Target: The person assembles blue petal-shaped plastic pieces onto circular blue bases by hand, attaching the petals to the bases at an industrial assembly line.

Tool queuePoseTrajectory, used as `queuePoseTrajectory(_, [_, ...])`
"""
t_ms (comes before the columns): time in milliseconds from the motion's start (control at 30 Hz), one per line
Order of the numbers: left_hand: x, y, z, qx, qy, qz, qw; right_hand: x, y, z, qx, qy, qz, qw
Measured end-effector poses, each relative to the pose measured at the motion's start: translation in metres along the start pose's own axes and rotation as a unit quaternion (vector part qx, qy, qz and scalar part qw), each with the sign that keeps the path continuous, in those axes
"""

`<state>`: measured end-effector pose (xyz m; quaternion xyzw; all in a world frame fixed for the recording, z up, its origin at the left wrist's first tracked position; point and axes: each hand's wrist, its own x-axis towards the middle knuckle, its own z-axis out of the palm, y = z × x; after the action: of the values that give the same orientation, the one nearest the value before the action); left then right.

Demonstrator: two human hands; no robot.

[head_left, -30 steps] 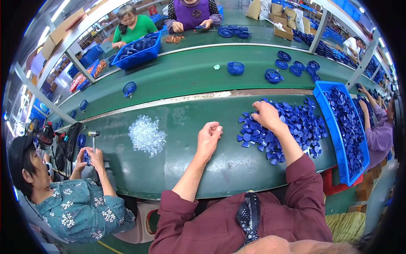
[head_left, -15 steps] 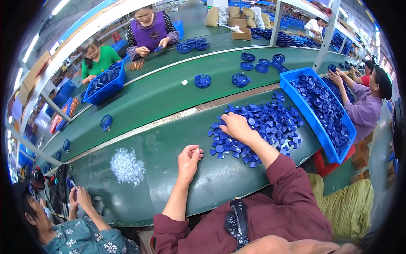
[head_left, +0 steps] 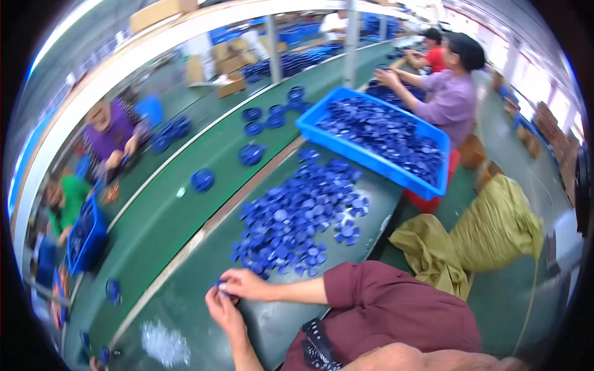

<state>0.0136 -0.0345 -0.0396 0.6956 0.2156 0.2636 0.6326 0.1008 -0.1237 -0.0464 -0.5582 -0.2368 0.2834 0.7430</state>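
My right hand [head_left: 247, 285] and my left hand [head_left: 225, 312] meet over the near part of the green worktable [head_left: 201, 281]. Their closed fingertips pinch a small blue plastic piece [head_left: 221, 283], mostly covered by the fingers. Whether anything else is between them is hidden. Just beyond my hands spreads a loose heap of blue fan-shaped plastic pieces [head_left: 288, 213]. To the left of my hands lies a small pile of clear plastic bits [head_left: 165, 344], blurred in this view.
A bright blue tray [head_left: 365, 162] full of similar pieces stands at the table's far right end. Along the far side runs a green conveyor belt [head_left: 167, 216] carrying round blue baskets [head_left: 202, 180]. Co-workers sit across and to the right. Yellow-green sacks [head_left: 495, 226] stand at right.
My right hand has left the blue heap and come to my left hand with a blue piece. The view has swung to the right.
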Motion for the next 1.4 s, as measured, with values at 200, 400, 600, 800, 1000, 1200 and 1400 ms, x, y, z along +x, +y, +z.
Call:
queuePoseTrajectory(200, [0.000,0.000,0.015,-0.012,-0.031,0.008,0.999,0.000,0.008,-0.009,-0.070,0.020,-0.061,0.995])
queuePoseTrajectory(400, [0.000,-0.005,0.013,0.065,-0.036,0.008,0.997,-0.003,0.008,-0.011,-0.068,0.022,-0.049,0.996])
queuePoseTrajectory(600, [0.002,-0.009,0.008,0.077,-0.057,0.013,0.995,-0.002,0.016,-0.007,-0.137,0.042,-0.086,0.986])
queuePoseTrajectory(800, [0.003,-0.011,0.002,0.071,-0.038,-0.020,0.997,-0.004,0.014,-0.006,-0.148,0.037,-0.095,0.984])
queuePoseTrajectory(1000, [0.002,-0.004,0.012,0.002,-0.027,-0.058,0.998,-0.003,0.016,-0.013,-0.141,0.044,-0.104,0.983])
queuePoseTrajectory(1200, [-0.001,0.012,0.010,0.030,-0.046,-0.058,0.997,0.000,0.017,-0.006,-0.141,0.032,-0.117,0.983])
queuePoseTrajectory(1400, [-0.004,-0.001,0.004,0.012,-0.047,0.014,0.999,-0.003,0.023,0.002,-0.181,0.083,-0.045,0.979])
